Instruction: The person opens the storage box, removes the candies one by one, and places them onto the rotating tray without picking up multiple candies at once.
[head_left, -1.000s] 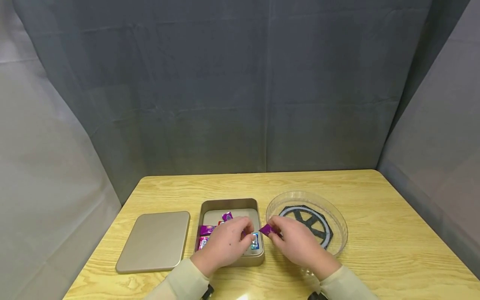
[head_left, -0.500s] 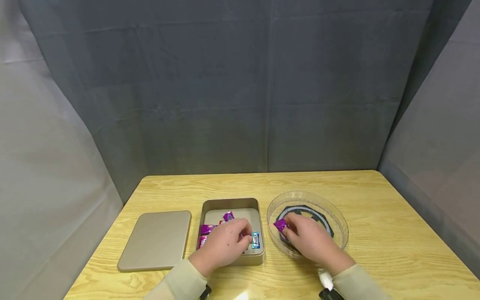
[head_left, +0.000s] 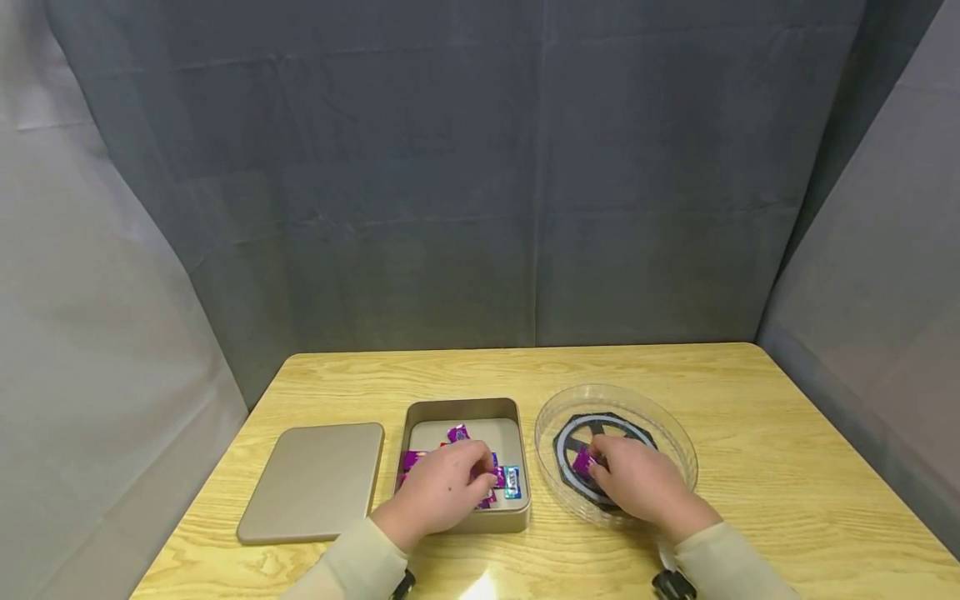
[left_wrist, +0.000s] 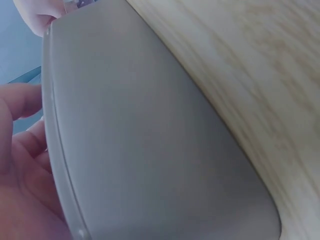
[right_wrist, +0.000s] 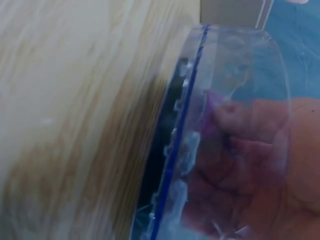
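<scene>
My right hand (head_left: pixel 647 482) pinches a small purple wrapped candy (head_left: pixel 583 462) inside a clear round dish (head_left: pixel 678 425). Through the dish wall in the right wrist view, that candy (right_wrist: pixel 212 107) shows at the fingertips. A black and grey spoked disc (head_left: pixel 570 421) lies at the dish's bottom, partly covered by the hand. Over an open metal tin (head_left: pixel 495 521) hangs my left hand (head_left: pixel 442 487), thumb and forefinger loosely bent and apart, with nothing visible between them. Several purple candies (head_left: pixel 457 433) and a blue candy (head_left: pixel 512 482) lie in the tin; the left hand hides some.
A flat metal lid (head_left: pixel 315 483) lies on the wooden table (head_left: pixel 780 467), left of the tin. Dark cloth (head_left: pixel 420 183) hangs behind the table, with pale cloth (head_left: pixel 90 333) at the left.
My right hand has carried the purple candy rightward from beside the tin into the clear dish. My left hand has barely moved, staying over the tin.
</scene>
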